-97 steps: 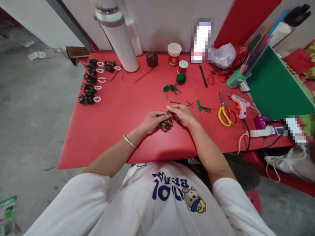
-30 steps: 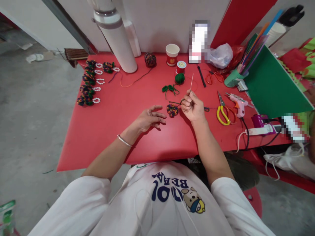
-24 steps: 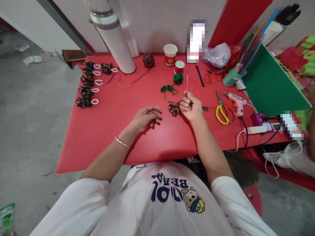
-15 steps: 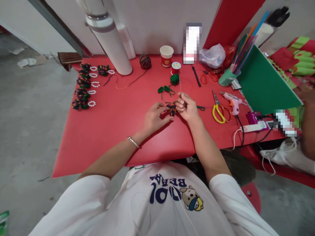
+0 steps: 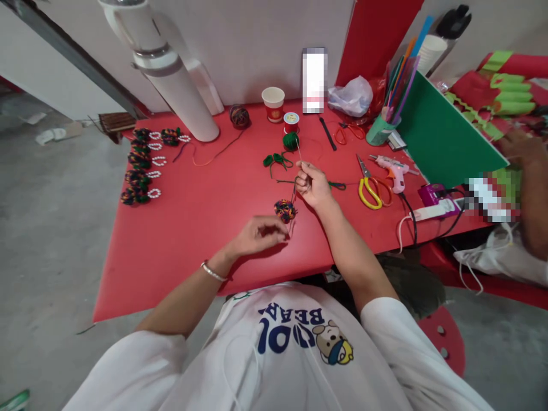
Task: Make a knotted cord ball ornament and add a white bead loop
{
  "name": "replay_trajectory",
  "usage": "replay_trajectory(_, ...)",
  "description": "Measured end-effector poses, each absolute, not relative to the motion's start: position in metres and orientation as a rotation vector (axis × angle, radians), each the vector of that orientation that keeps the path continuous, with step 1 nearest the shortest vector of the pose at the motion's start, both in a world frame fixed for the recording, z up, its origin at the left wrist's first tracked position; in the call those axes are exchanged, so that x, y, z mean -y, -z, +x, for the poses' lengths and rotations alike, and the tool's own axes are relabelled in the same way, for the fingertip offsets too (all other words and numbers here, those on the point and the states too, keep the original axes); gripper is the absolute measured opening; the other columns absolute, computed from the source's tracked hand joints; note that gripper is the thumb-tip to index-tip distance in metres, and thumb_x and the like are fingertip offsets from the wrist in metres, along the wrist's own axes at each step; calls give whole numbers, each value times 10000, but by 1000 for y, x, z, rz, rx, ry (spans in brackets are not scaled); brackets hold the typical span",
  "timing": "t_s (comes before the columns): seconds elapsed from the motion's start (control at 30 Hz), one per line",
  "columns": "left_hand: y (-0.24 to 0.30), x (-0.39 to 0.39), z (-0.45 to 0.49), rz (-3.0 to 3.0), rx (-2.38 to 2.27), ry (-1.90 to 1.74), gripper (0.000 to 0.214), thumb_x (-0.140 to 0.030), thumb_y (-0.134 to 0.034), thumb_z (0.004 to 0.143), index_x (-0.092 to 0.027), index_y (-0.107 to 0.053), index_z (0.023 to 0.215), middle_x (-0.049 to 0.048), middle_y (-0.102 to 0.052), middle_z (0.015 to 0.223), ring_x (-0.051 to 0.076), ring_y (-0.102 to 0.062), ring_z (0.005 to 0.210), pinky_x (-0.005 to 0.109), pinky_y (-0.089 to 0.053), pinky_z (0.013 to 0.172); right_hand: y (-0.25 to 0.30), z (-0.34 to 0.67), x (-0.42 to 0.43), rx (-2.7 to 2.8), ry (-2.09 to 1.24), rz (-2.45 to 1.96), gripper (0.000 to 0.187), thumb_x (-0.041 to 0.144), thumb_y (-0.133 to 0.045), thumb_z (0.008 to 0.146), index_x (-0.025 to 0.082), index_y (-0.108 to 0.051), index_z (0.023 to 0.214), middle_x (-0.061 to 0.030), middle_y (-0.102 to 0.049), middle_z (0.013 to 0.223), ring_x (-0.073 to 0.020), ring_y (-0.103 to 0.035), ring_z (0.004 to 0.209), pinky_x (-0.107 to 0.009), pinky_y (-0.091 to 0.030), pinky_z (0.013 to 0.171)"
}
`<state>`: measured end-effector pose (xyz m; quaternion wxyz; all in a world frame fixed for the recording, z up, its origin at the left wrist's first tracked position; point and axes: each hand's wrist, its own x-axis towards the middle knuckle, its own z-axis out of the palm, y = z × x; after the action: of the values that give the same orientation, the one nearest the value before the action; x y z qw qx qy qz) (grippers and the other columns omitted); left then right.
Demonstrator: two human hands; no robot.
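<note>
A small multicoloured crocheted yarn piece is at the middle of the red table, with loose strands around it. Just below and left of it, my left hand has its fingers loosely curved and apart, with no object visible in them. My right hand is closed around a thin crochet hook that points up and away. From beneath this hand a dark strand runs down to the piece. Green yarn leaves and a green yarn ball lie beyond my hands.
Yellow-handled scissors, a pink glue gun and a power strip are on the right. Finished yarn pieces with bead loops line the left edge. A paper cup and white flask stand behind. Another person's arm shows far right.
My left hand has come off the yarn piece and moved toward me and left. The piece now shows fully, below my right hand, which still grips the hook. The camera view has shifted slightly.
</note>
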<state>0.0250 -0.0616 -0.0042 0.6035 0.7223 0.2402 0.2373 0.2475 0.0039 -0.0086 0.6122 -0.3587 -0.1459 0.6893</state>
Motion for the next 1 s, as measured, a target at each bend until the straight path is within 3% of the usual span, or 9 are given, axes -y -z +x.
replay_trajectory(0.17,-16,94,6,1804,-218,-84,257,-379,-698,945,-153,-802,879,103,-757,804,138,-650,665,244,-490,631,9,247,-3,389,-1590,-857,102,239,-697,931,193,-619,885,112,-382,541,-43,-341,429,-166,-187,387)
replay_trajectory(0.23,-18,92,8,1773,-326,-190,281,-391,-676,959,-154,-797,867,108,-762,817,161,-685,712,264,-530,684,9,246,-2,422,-1593,-866,118,257,-714,924,196,-618,892,114,-383,545,-42,-329,427,-171,-175,386)
replay_trajectory(0.33,-15,66,17,1794,-779,-648,284,-397,-625,981,-182,-790,897,104,-760,870,189,-706,791,308,-572,746,11,245,0,459,-1578,-887,152,275,-749,901,198,-618,886,116,-395,551,-39,-327,427,-170,-169,385)
replay_trajectory(0.43,-7,27,28,1969,-783,-731,203,-349,-740,868,-229,-802,1020,110,-758,1008,220,-722,933,348,-602,830,12,243,1,469,-1552,-902,132,263,-737,900,192,-626,882,113,-411,546,-39,-336,426,-162,-168,384)
replay_trajectory(0.57,8,-1,41,2243,-612,-632,470,-289,-826,750,-261,-764,1215,121,-733,1204,266,-694,1143,427,-564,1016,13,243,0,468,-1540,-919,118,258,-720,905,190,-630,871,117,-393,529,-39,-326,420,-153,-174,383)
replay_trajectory(0.7,27,0,50,2397,-605,-613,672,-434,-928,671,-252,-723,1285,143,-701,1327,341,-620,1296,534,-454,1141,14,243,-1,483,-1540,-891,134,275,-736,898,190,-633,883,118,-384,532,-37,-310,420,-150,-193,383)
replay_trajectory(0.8,35,-1,54,2392,-627,-623,655,-512,-899,716,-244,-719,1285,150,-712,1321,346,-611,1307,548,-424,1155,14,244,-1,499,-1539,-876,195,319,-777,879,204,-620,887,119,-376,543,-38,-320,427,-152,-202,382)
replay_trajectory(1.0,34,-7,51,2277,-518,-621,505,-409,-841,813,-229,-721,1269,120,-772,1162,273,-696,1130,461,-505,1054,9,246,1,501,-1525,-874,200,328,-767,893,210,-605,883,115,-373,547,-41,-331,433,-151,-205,386)
